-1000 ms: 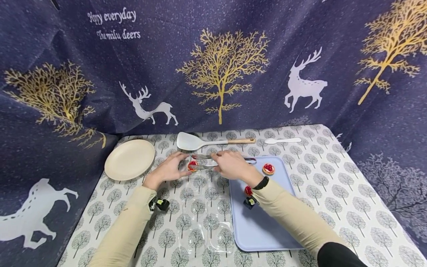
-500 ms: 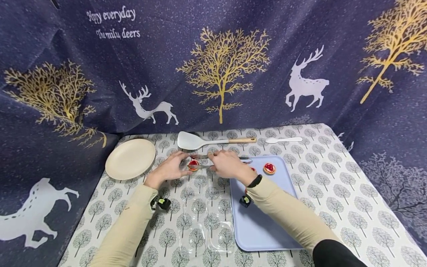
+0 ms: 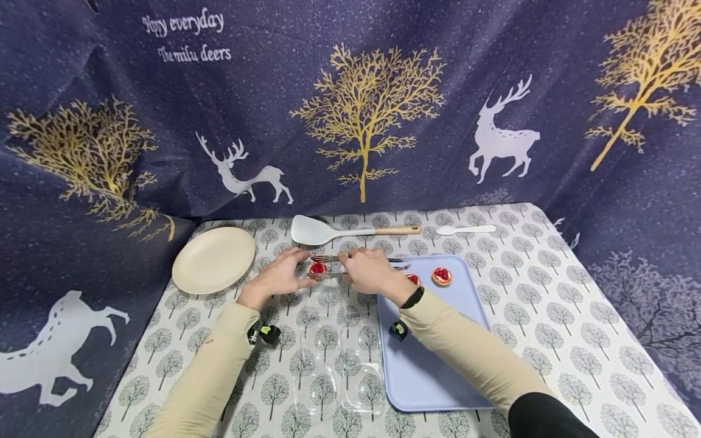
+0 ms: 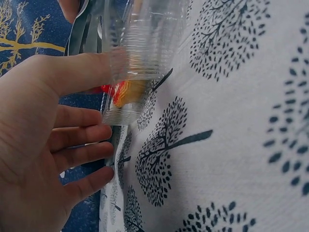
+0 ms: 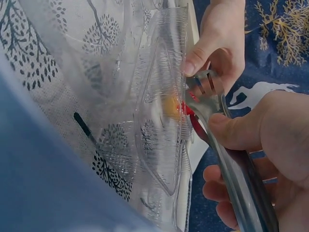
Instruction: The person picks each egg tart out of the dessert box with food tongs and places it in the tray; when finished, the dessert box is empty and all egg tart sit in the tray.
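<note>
My right hand [image 3: 368,271] grips metal tongs [image 5: 231,166] with slotted ends, the thumb on one arm and fingers on the other. The tong ends stand apart on either side of a small red-topped tart [image 3: 317,267], which sits in the far-left part of a clear plastic container [image 3: 334,380]. My left hand [image 3: 278,277] lies at that far-left corner; in the left wrist view, its thumb and relaxed fingers are at the container's wall. Whether the tongs still touch the tart is unclear.
A blue tray [image 3: 427,383] right of the container bears two more tarts, one tart [image 3: 442,276] at its far right. A beige plate [image 3: 213,261] lies at the left. Behind are a white spatula [image 3: 312,231] and a white spoon [image 3: 465,230].
My right hand has shifted slightly left and the tong ends have lowered around the tart, showing more of its red top. The left hand has barely moved.
</note>
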Tool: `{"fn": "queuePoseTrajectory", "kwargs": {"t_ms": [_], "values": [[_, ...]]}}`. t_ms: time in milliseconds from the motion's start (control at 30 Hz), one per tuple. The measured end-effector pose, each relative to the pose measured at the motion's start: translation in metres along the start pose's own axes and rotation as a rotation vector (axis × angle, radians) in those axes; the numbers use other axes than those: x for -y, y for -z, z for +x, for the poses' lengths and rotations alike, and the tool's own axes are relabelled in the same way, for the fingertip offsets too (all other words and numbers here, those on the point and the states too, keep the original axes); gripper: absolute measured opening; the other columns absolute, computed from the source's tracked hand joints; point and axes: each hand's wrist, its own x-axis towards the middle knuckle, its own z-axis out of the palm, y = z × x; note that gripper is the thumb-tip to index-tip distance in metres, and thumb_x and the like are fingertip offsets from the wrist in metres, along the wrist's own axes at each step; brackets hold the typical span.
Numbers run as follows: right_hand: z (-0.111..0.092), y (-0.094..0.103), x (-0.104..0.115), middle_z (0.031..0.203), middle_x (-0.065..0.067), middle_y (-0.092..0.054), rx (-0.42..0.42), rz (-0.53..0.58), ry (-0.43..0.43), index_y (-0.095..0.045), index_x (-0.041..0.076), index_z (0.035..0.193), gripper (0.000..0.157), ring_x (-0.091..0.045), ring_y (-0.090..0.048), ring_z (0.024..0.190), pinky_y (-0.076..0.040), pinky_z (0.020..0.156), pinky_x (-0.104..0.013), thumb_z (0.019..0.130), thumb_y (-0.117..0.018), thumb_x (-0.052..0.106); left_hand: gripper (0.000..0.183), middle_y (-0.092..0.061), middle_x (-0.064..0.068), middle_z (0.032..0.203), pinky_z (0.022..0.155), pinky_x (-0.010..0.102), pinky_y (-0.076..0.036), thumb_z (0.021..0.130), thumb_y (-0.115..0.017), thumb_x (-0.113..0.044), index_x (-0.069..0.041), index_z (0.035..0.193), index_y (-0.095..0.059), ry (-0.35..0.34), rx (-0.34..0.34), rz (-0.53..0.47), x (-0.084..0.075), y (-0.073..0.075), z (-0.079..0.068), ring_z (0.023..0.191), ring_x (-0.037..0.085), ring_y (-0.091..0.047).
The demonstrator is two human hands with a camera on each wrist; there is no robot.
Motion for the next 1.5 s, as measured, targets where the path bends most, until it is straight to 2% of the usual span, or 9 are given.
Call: {"fn": "queuePoseTrajectory", "kwargs": {"t_ms": [133, 400, 700, 933, 1233, 1400, 1500], "values": [[0.002, 0.000, 0.002, 0.105, -0.005, -0.066, 0.010, -0.001, 0.000, -0.055, 0.014, 0.134, 0.050, -0.022, -0.064, 0.086, -0.057, 0.061, -0.035, 0.091, -0.067, 0.036, 0.082, -0.042, 0.017, 0.150, 0.116, 0.061, -0.022, 0.079, -0.078, -0.043, -0.007, 0.144, -0.045, 0.015, 0.012, 0.005, 0.000, 0.000, 0.000, 0.146, 0.038, -0.024], [0.007, 0.002, 0.008, 0.119, -0.005, -0.065, 0.043, -0.032, -0.019, -0.054, 0.016, 0.136, 0.052, -0.025, -0.064, 0.100, -0.059, 0.074, -0.041, 0.090, -0.067, 0.037, 0.082, -0.047, 0.016, 0.146, 0.118, 0.058, -0.020, 0.078, -0.078, -0.044, -0.006, 0.144, -0.045, 0.010, 0.017, 0.003, 0.000, 0.001, 0.000, 0.146, 0.038, -0.023], [0.011, 0.003, 0.013, 0.121, -0.006, -0.063, 0.064, -0.062, -0.038, -0.053, 0.016, 0.138, 0.053, -0.025, -0.063, 0.098, -0.059, 0.069, -0.042, 0.090, -0.067, 0.034, 0.081, -0.053, 0.015, 0.139, 0.117, 0.055, -0.027, 0.076, -0.080, -0.043, -0.004, 0.139, -0.049, -0.019, -0.010, 0.016, 0.001, 0.001, 0.002, 0.142, 0.038, -0.032], [0.015, 0.002, 0.015, 0.111, -0.005, -0.065, 0.088, -0.084, -0.040, -0.057, 0.015, 0.131, 0.046, -0.023, -0.063, 0.090, -0.057, 0.062, -0.036, 0.090, -0.067, 0.033, 0.080, -0.053, 0.015, 0.138, 0.115, 0.056, -0.030, 0.077, -0.080, -0.041, -0.004, 0.139, -0.049, -0.018, -0.012, 0.003, 0.001, 0.001, 0.001, 0.140, 0.037, -0.034], [0.018, 0.004, 0.017, 0.111, -0.007, -0.064, 0.125, -0.071, -0.038, -0.057, 0.013, 0.130, 0.044, -0.027, -0.063, 0.093, -0.059, 0.066, -0.040, 0.092, -0.065, 0.034, 0.080, -0.053, 0.014, 0.138, 0.114, 0.054, -0.034, 0.077, -0.080, -0.042, -0.004, 0.140, -0.049, -0.018, -0.014, 0.003, 0.001, 0.001, 0.002, 0.136, 0.035, -0.040], [0.018, 0.001, 0.016, 0.106, -0.006, -0.065, 0.102, -0.049, -0.046, -0.059, 0.013, 0.126, 0.042, -0.025, -0.064, 0.089, -0.059, 0.067, -0.039, 0.090, -0.068, 0.034, 0.079, -0.055, 0.013, 0.134, 0.111, 0.052, -0.039, 0.077, -0.081, -0.040, -0.003, 0.139, -0.050, -0.039, -0.025, -0.001, 0.001, 0.001, 0.002, 0.130, 0.033, -0.047], [0.017, 0.000, 0.015, 0.104, -0.005, -0.066, 0.082, -0.027, -0.050, -0.061, 0.014, 0.123, 0.039, -0.024, -0.065, 0.085, -0.059, 0.066, -0.039, 0.090, -0.068, 0.032, 0.078, -0.055, 0.014, 0.135, 0.112, 0.053, -0.038, 0.077, -0.080, -0.040, -0.002, 0.138, -0.051, -0.050, -0.028, 0.000, 0.001, 0.000, 0.002, 0.132, 0.034, -0.045]]}}
